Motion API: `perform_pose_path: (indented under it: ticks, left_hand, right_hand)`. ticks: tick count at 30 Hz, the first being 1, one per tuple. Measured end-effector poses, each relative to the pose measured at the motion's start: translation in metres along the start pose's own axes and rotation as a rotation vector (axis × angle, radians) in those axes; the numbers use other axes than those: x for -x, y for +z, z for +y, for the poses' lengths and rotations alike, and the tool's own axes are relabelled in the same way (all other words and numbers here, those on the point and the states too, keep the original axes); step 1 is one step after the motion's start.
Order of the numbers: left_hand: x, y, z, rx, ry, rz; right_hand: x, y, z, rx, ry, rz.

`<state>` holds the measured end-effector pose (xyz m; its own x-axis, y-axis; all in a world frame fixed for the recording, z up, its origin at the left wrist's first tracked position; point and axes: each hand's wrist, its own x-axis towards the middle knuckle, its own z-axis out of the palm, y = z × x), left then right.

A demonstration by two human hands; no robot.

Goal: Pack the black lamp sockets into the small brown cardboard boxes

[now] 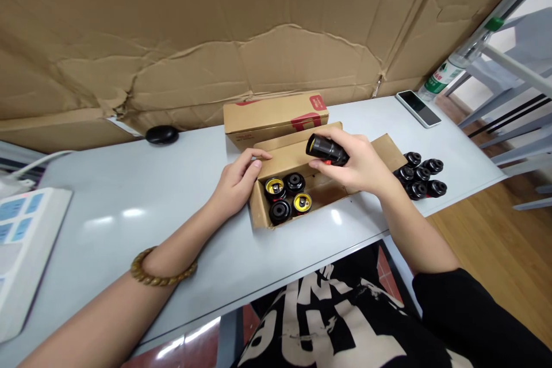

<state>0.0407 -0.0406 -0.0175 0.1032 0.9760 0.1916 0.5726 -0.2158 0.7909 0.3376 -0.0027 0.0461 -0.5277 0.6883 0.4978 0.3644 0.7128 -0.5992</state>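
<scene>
An open cardboard box (325, 198) stands on the table with several black cylinders upright in its left part, two of them showing yellow tops. Over the box, my right hand (356, 164) grips a black cylinder (326, 150), tilted with its wide end to the left. My left hand (238, 181) rests at the box's left end, its fingers wrapped at the edge and the thumb along the rim. Several more black cylinders (420, 174) stand grouped on the table to the right of the box.
A closed cardboard box (267, 118) with red print lies behind the open one. Around them are a black mouse-like object (161, 135), a phone (418, 108), a bottle (444, 76) and a white device (32, 253) at left. Cardboard (215, 29) rises behind the table (172, 247).
</scene>
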Motion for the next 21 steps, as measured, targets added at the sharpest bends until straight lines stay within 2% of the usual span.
perform_pose_path:
  ticks: [9, 17, 21]
  left_hand:
    - [0.000, 0.000, 0.005, -0.009, -0.009, 0.004]
    - [0.000, 0.000, 0.005, -0.019, -0.018, 0.005]
    - [0.000, -0.001, 0.006, -0.029, -0.023, 0.005]
  right_hand:
    - [0.002, -0.005, -0.011, 0.003, 0.026, -0.015]
    - [0.002, -0.004, -0.009, 0.032, -0.049, -0.006]
    - [0.002, -0.004, -0.014, 0.048, -0.041, -0.025]
